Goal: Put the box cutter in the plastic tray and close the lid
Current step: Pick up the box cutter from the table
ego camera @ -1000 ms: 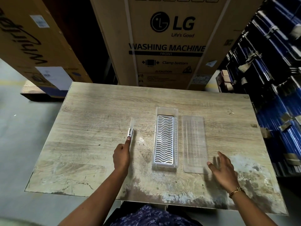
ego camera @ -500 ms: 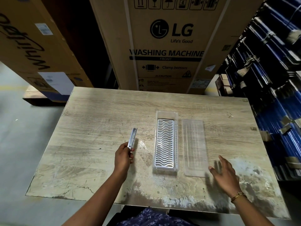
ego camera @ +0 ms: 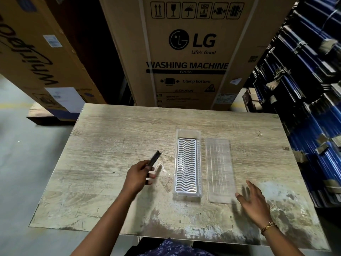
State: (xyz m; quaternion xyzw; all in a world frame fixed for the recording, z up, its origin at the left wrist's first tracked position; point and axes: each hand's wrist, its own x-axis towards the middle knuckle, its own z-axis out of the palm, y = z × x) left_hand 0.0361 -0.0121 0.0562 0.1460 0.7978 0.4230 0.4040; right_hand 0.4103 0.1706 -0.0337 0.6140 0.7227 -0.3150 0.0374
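Cutter pinched by its near end in my left hand, tip aimed trayward; right hand open, empty, beside the lid.

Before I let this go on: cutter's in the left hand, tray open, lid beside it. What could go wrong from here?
1. The left hand pinches only the near end of the slim dark box cutter, which is lifted and tilted; it could slip and fall.
2. The clear plastic tray with its white wavy insert is narrow, so the cutter could land across the rim.
3. The flat clear ribbed lid lies loose by the open right hand; a brush could skid it.
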